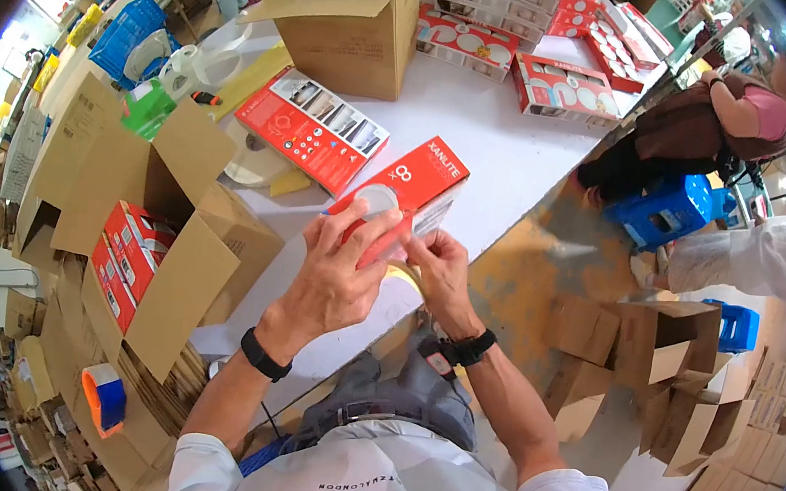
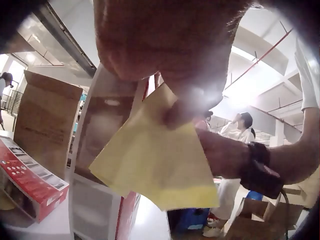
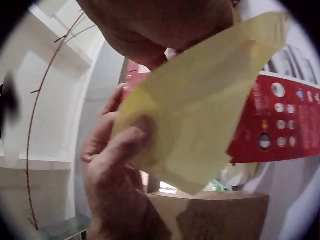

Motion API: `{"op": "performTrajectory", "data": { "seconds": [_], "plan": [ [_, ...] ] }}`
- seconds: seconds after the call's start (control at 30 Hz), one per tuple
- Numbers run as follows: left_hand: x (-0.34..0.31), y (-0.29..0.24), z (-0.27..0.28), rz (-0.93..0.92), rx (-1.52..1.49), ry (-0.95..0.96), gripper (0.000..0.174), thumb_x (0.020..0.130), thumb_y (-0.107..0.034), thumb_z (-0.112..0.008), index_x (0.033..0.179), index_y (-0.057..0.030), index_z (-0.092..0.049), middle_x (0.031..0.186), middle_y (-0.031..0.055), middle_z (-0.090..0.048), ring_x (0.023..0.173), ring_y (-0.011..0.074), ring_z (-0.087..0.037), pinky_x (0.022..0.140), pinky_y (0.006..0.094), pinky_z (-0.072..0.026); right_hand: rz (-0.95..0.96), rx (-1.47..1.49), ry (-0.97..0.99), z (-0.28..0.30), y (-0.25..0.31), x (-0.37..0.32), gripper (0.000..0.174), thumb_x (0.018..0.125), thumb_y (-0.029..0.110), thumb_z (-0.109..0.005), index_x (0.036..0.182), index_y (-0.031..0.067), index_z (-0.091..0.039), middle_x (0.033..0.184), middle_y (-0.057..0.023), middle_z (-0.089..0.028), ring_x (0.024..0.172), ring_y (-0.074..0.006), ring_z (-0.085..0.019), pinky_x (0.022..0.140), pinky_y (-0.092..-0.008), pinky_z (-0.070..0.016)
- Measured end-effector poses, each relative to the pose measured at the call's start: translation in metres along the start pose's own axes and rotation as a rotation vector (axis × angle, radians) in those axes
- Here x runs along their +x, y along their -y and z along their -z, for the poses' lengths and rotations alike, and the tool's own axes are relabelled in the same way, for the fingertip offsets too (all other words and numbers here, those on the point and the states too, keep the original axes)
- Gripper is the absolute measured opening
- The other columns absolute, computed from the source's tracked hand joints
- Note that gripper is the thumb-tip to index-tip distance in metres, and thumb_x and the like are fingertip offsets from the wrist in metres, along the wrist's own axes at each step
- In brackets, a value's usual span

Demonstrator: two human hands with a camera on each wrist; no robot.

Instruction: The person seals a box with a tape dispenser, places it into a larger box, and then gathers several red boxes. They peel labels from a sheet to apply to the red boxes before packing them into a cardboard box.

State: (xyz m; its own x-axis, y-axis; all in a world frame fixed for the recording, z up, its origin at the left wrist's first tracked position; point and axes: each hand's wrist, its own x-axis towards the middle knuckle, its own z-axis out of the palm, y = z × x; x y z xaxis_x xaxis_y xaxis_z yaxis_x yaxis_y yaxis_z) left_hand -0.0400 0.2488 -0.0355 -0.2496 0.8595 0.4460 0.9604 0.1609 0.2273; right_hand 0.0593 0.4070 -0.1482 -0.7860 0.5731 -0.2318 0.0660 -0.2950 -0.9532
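Observation:
A red XANLITE box (image 1: 425,176) marked "x8" stands tilted at the table's near edge. My left hand (image 1: 342,269) grips its near end, fingers spread over the red face beside a white round picture. Close against that end, my right hand (image 1: 443,275) has its fingertips drawn together at a pale yellow paper sheet (image 2: 160,155). The sheet hangs below the hands, and its upper edge is hidden by fingers. In the right wrist view the left thumb (image 3: 132,137) overlaps the sheet's edge. Another red box (image 1: 314,130) lies just beyond, printed with room photos.
An open carton (image 1: 358,38) stands on the white table (image 1: 507,176). Stacked red boxes (image 1: 465,40) fill the far end. At left, another open carton (image 1: 181,231) contains red boxes. A tape roll (image 1: 257,162) lies behind the second box. People (image 1: 718,118) and cartons (image 1: 652,353) are right.

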Motion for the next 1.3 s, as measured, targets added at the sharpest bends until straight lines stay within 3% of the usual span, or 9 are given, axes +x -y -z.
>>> {"op": "performTrajectory", "data": {
  "seconds": [0.07,0.17,0.27,0.5,0.83,0.93,1.13,1.23,1.3],
  "plan": [
    [-0.003,-0.001,0.002,0.006,-0.042,0.005,0.011,0.074,-0.006,-0.072,0.084,-0.0088,-0.074,0.145,0.0083,-0.055,0.137,0.0345,-0.041,0.109,0.0516,-0.0315,0.061,-0.198,-0.072,0.021,-0.023,0.005,0.023,0.088,0.020,-0.081,0.085,0.0034,-0.065,0.074,0.0012,-0.065,0.069,-0.0082,-0.059,0.062,-0.0257,-0.0475],
    [-0.005,0.001,0.000,0.000,-0.054,-0.015,0.010,0.075,-0.007,-0.073,0.084,-0.0090,-0.074,0.143,0.0079,-0.056,0.137,0.0343,-0.041,0.109,0.0512,-0.0315,0.214,-0.196,-0.076,0.060,-0.007,0.017,0.058,0.082,0.019,-0.085,0.131,0.0054,-0.057,0.122,-0.0095,-0.065,0.114,-0.0205,-0.061,0.098,-0.0379,-0.0489],
    [-0.007,-0.004,-0.001,-0.006,-0.054,0.017,0.009,0.074,-0.008,-0.075,0.083,-0.0102,-0.075,0.142,0.0083,-0.057,0.138,0.0357,-0.040,0.109,0.0523,-0.0311,0.323,-0.342,0.114,0.076,0.042,0.037,0.094,0.076,0.022,-0.088,0.155,0.0089,-0.038,0.154,-0.0142,-0.047,0.145,-0.0307,-0.042,0.119,-0.0466,-0.0335],
    [0.005,-0.006,0.017,0.059,-0.108,0.072,0.009,0.078,-0.009,-0.074,0.086,-0.0099,-0.077,0.152,0.0113,-0.045,0.141,0.0407,-0.035,0.113,0.0552,-0.0311,0.290,-0.398,0.640,0.073,0.084,0.082,0.095,0.077,0.022,-0.088,0.156,0.0063,-0.036,0.155,-0.0156,-0.046,0.144,-0.0280,-0.042,0.119,-0.0455,-0.0355],
    [0.037,-0.003,0.028,0.390,-0.304,-0.288,0.021,0.078,-0.003,-0.076,0.098,-0.0093,-0.080,0.143,0.0168,-0.057,0.134,0.0347,-0.053,0.111,0.0458,-0.0426,-0.359,0.617,0.067,0.156,-0.051,0.023,0.072,0.098,0.029,-0.066,0.156,0.0061,-0.030,0.155,-0.0150,-0.043,0.140,-0.0282,-0.045,0.113,-0.0466,-0.0383],
    [0.042,-0.010,0.045,0.514,-0.516,-0.415,0.017,0.085,-0.011,-0.075,0.099,-0.0030,-0.079,0.141,0.0187,-0.058,0.135,0.0311,-0.053,0.112,0.0419,-0.0416,-0.168,0.351,0.459,0.130,-0.031,-0.014,0.081,0.096,0.043,-0.066,0.158,0.0082,-0.028,0.156,-0.0138,-0.041,0.141,-0.0315,-0.044,0.114,-0.0529,-0.0380],
    [0.027,-0.033,0.111,0.605,-0.684,-0.646,0.016,0.088,-0.009,-0.076,0.101,0.0000,-0.074,0.142,0.0160,-0.057,0.131,0.0251,-0.054,0.107,0.0391,-0.0438,0.031,0.583,0.196,0.112,0.028,0.019,0.076,0.095,0.043,-0.067,0.150,0.0000,-0.037,0.146,-0.0157,-0.051,0.132,-0.0311,-0.054,0.110,-0.0490,-0.0454],
    [-0.019,-0.059,0.174,0.622,-1.092,-0.528,0.005,0.088,-0.005,-0.075,0.092,-0.0025,-0.072,0.141,0.0173,-0.058,0.128,0.0297,-0.056,0.103,0.0409,-0.0459,0.217,0.346,0.236,0.131,0.065,0.071,0.071,0.098,0.045,-0.062,0.148,0.0000,-0.039,0.143,-0.0163,-0.053,0.129,-0.0300,-0.055,0.107,-0.0468,-0.0472],
    [-0.065,-0.058,0.185,0.469,-0.772,-0.292,0.006,0.085,-0.007,-0.075,0.091,-0.0072,-0.075,0.143,0.0144,-0.056,0.132,0.0304,-0.052,0.105,0.0426,-0.0427,0.307,0.271,0.209,0.100,0.131,0.071,0.065,0.100,0.042,-0.059,0.145,-0.0003,-0.042,0.139,-0.0151,-0.055,0.126,-0.0265,-0.057,0.106,-0.0432,-0.0477]
  ]
}}
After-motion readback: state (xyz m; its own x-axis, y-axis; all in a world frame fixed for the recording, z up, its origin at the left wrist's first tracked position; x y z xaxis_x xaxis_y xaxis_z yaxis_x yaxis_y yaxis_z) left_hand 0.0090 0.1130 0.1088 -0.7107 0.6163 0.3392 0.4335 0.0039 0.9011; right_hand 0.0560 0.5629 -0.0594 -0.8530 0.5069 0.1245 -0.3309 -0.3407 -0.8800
